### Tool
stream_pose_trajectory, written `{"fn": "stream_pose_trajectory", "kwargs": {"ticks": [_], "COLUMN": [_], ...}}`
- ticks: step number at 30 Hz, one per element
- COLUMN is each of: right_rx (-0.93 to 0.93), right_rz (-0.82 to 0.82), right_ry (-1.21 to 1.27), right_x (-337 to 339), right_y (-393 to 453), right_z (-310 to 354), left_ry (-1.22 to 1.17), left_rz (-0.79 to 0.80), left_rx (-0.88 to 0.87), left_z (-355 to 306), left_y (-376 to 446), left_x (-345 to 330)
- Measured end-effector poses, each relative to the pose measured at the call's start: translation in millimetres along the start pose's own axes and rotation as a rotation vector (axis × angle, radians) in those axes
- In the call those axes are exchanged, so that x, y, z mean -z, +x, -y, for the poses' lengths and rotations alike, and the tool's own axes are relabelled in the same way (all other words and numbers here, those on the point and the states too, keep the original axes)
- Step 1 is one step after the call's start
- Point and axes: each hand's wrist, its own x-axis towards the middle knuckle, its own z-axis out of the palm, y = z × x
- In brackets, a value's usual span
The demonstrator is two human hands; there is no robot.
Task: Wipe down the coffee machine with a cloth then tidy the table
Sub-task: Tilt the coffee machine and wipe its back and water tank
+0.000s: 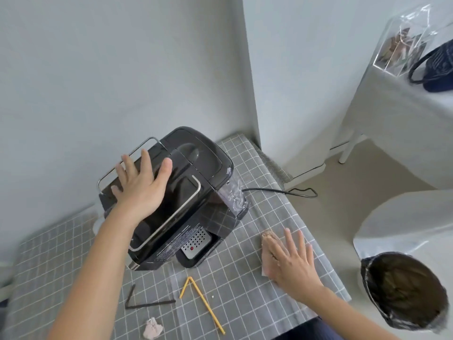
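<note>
A black coffee machine [196, 168] with a chrome rail stands on the grey checked tablecloth [269, 187], its drip tray facing me. My left hand [142, 185] lies flat on its top, fingers spread. Right of the machine my right hand [294, 258] rests with fingers apart on a pinkish cloth [268, 241] spread on the table. In front of the machine lie a bent yellow straw [196, 294], a bent black straw [147, 303] and a crumpled tissue [152, 328].
A bin with a black liner [404, 290] stands on the floor to the right of the table. The machine's black cord [282, 191] runs off the table's right edge. A white-covered table with a clear box [402, 42] and a dark bag stands at the far right.
</note>
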Motion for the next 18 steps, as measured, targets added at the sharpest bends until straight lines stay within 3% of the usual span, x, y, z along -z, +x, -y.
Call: {"fn": "stream_pose_trajectory", "kwargs": {"ticks": [3,6,9,11,14,18], "right_rx": [0.113,0.225,0.322,0.231,0.061,0.166], "right_rz": [0.013,-0.109,-0.272,-0.267,-0.263,-0.308], "right_ry": [-0.033,0.122,0.443,0.708,1.132,1.521], "right_x": [-34,-38,-36,-23,5,58], "right_y": [4,8,11,6,2,7], "right_z": [-23,-33,-34,-28,-14,6], "left_ry": [0.05,0.052,0.09,0.108,0.196,0.313], "left_rz": [-0.008,-0.042,-0.068,-0.09,-0.176,-0.221], "left_rx": [0.066,0.097,0.108,0.101,-0.065,-0.297], "left_z": [-13,-20,-24,-26,-29,-40], "left_y": [-10,-13,-17,-15,-1,27], "left_x": [-14,-18,-23,-22,-15,-6]}}
